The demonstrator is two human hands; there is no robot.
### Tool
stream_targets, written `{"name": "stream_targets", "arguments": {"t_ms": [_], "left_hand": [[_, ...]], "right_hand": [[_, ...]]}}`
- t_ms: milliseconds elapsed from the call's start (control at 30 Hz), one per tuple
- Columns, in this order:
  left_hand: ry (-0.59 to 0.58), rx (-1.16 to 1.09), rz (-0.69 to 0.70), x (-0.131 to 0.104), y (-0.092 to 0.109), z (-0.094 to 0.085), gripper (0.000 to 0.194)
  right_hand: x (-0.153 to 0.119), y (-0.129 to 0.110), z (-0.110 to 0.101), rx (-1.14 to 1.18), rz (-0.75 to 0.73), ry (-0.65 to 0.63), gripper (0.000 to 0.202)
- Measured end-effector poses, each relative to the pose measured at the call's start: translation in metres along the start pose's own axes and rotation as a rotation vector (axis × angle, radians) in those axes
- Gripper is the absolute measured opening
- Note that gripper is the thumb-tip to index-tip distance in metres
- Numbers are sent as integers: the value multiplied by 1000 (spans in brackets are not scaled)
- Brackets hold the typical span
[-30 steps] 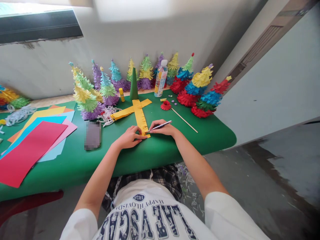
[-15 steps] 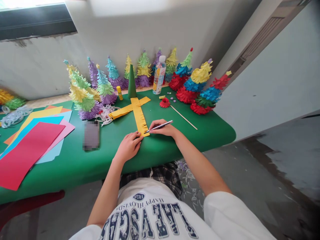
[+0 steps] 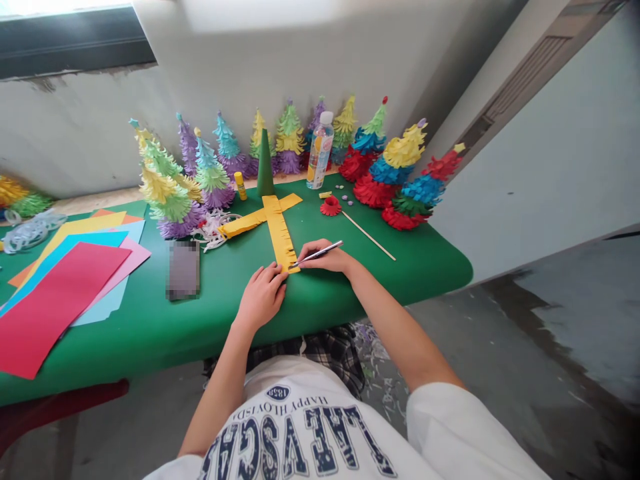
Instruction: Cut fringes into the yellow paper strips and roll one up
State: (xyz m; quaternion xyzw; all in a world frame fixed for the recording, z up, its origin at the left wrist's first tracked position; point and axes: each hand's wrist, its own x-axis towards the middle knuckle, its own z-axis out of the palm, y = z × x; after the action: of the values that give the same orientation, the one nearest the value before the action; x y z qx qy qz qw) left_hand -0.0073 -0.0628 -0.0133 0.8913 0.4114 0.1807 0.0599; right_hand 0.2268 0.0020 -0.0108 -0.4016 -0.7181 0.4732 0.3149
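Note:
Two fringed yellow paper strips lie crossed on the green table cover. At the near end of the upright yellow paper strip (image 3: 280, 233), the fingertips of my left hand (image 3: 261, 297) rest on its left corner, fingers laid down and slightly apart. My right hand (image 3: 323, 257) is closed round a slim silver pen (image 3: 325, 251), whose tip touches the strip near its cut right edge. The second yellow strip (image 3: 243, 222) lies crosswise beneath. A green paper cone (image 3: 265, 167) stands just behind them.
Fringed paper trees (image 3: 290, 137) line the back, beside a bottle (image 3: 320, 150) and glue stick (image 3: 241, 186). On the right lie a red paper curl (image 3: 331, 206) and thin stick (image 3: 369, 236). Coloured sheets (image 3: 65, 300) and a blurred dark rectangle (image 3: 183, 270) are left.
My left hand has turned slightly and shifted a little to the right on the strip's end. The pen in my right hand has moved slightly, still at the cut edge.

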Motion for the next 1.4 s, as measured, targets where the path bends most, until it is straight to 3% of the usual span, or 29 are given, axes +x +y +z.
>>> {"name": "stream_targets", "arguments": {"t_ms": [200, 433, 733, 1133, 1400], "left_hand": [[-2, 65, 8, 0, 1, -1, 34], [3, 212, -94, 0, 28, 3, 39], [-67, 276, -159, 6, 49, -1, 63], [-154, 292, -237, 19, 63, -11, 66], [-129, 329, -221, 17, 62, -8, 62]], "right_hand": [[2, 3, 0, -53, -37, 13, 25], [5, 2, -1, -75, -83, -7, 25], [4, -4, -4, -106, -93, -39, 25], [0, -8, -9, -113, -51, -54, 28], [-5, -7, -17, -87, -12, -10, 24]]}}
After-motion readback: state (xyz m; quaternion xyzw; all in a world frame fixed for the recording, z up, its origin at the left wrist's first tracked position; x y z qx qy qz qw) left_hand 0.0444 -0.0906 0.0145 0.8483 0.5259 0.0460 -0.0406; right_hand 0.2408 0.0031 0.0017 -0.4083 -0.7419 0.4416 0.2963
